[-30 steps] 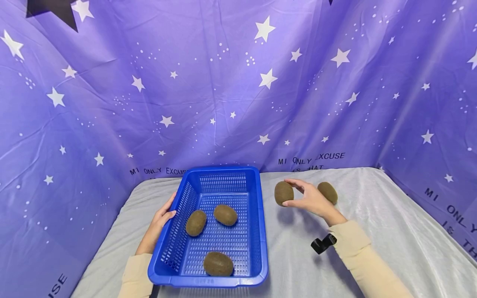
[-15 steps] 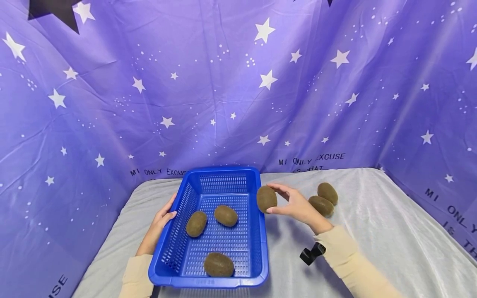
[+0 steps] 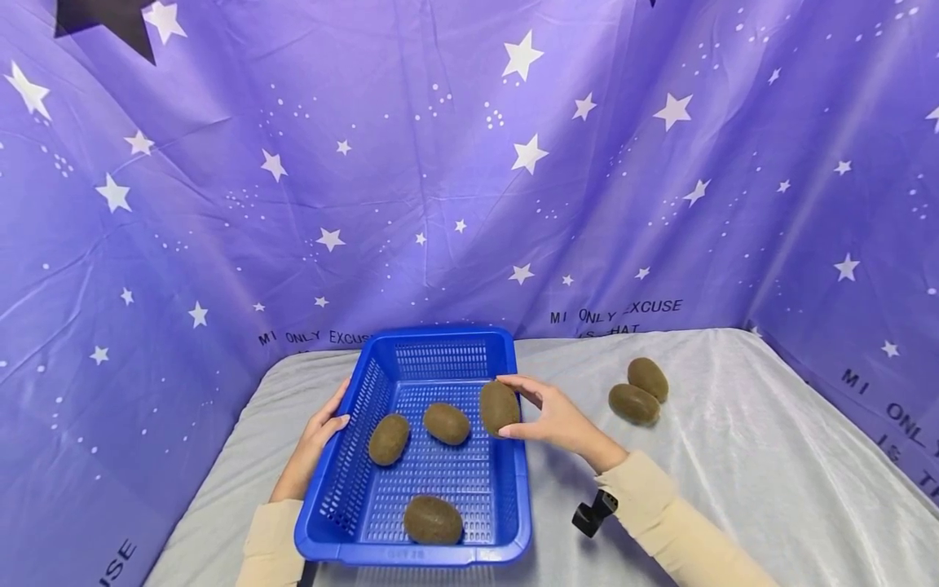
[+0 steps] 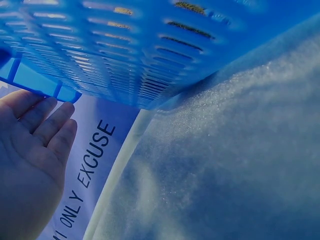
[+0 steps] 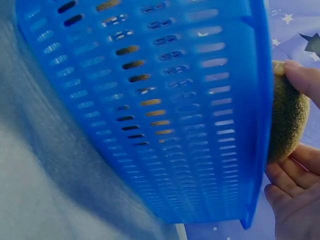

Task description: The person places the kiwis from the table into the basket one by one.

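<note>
A blue perforated basket (image 3: 411,555) holds three brown kiwifruit, one near its front wall (image 3: 433,520) and two around the middle (image 3: 447,424) (image 3: 389,439). At the basket's right rim my right hand (image 3: 561,420) pinches another kiwi (image 3: 498,408) between thumb and fingers, over the inner side of the rim. The right wrist view shows that kiwi (image 5: 287,115) above the rim, with the hand (image 5: 300,195) around its far side. My left hand (image 3: 311,447) rests on the basket's left rim; in the left wrist view its fingers (image 4: 55,120) lie nearly straight at the rim.
Two more kiwifruit (image 3: 634,404) (image 3: 649,379) lie touching each other on the grey cloth (image 3: 734,456), right of the basket. A black strap-like piece (image 3: 595,514) hangs at the right cuff. Purple star-printed fabric (image 3: 411,163) stands behind and at both sides.
My right hand has carried its kiwi leftward from above the cloth to over the basket's right rim. A kiwi formerly hidden behind that hand now shows. The left hand stays at the rim.
</note>
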`<state>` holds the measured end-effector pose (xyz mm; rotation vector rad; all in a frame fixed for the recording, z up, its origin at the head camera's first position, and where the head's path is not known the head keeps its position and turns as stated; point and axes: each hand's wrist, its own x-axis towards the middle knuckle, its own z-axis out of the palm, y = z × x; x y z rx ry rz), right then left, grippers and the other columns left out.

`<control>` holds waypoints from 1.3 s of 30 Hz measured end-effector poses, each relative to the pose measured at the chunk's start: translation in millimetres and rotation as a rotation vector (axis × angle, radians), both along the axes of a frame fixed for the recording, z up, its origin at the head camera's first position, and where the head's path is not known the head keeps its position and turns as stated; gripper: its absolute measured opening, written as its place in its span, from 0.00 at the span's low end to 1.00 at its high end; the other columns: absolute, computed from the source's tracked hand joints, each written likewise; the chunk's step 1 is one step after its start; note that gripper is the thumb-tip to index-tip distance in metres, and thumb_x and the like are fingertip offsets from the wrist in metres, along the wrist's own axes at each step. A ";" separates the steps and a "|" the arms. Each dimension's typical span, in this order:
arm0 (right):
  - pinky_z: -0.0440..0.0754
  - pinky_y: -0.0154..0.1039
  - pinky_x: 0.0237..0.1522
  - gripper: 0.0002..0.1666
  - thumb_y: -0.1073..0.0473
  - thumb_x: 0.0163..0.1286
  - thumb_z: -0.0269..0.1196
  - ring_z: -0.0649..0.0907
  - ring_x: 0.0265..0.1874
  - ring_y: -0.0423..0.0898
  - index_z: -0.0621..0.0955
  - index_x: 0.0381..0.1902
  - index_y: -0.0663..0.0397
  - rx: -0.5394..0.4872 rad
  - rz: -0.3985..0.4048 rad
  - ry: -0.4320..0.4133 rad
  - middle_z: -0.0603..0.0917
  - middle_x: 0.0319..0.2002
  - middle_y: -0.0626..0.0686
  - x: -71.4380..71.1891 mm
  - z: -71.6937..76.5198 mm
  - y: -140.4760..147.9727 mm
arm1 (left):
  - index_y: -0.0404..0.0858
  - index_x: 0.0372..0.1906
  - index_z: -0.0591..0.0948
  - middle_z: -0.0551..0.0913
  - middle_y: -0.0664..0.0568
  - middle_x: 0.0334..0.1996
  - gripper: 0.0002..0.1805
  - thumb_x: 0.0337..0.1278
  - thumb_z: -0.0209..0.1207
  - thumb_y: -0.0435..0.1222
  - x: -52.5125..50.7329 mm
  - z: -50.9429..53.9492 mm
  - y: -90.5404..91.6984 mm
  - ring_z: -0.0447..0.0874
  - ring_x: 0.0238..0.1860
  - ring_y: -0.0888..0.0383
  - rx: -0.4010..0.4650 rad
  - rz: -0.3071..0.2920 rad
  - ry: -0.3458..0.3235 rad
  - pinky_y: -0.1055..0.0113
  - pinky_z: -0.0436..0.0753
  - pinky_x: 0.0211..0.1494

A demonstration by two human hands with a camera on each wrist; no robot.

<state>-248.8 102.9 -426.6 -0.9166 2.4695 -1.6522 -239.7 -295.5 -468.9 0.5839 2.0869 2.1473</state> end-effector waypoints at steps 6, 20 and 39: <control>0.61 0.53 0.66 0.43 0.52 0.53 0.72 0.67 0.65 0.53 0.70 0.64 0.58 0.061 0.010 0.058 0.72 0.64 0.54 0.3 -3.8 -4.4 | 0.41 0.75 0.45 0.41 0.39 0.74 0.32 0.70 0.40 0.32 2.6 3.8 2.3 0.65 0.62 0.66 0.005 -0.002 -0.019 0.70 0.73 0.57; 0.60 0.48 0.66 0.37 0.55 0.56 0.70 0.67 0.65 0.52 0.73 0.63 0.52 0.037 0.013 0.077 0.73 0.63 0.52 4.1 -13.3 27.7 | 0.39 0.75 0.44 0.40 0.37 0.74 0.33 0.70 0.40 0.31 -1.7 -0.6 1.0 0.65 0.62 0.69 -0.004 0.005 -0.001 0.72 0.72 0.57; 0.63 0.18 0.56 0.31 0.63 0.60 0.67 0.71 0.53 0.24 0.72 0.60 0.65 -0.009 -0.308 0.132 0.75 0.57 0.65 -4.3 -37.2 139.8 | 0.36 0.74 0.45 0.42 0.39 0.74 0.33 0.69 0.41 0.30 -4.4 -4.6 -1.2 0.63 0.63 0.72 -0.027 0.032 0.053 0.76 0.69 0.58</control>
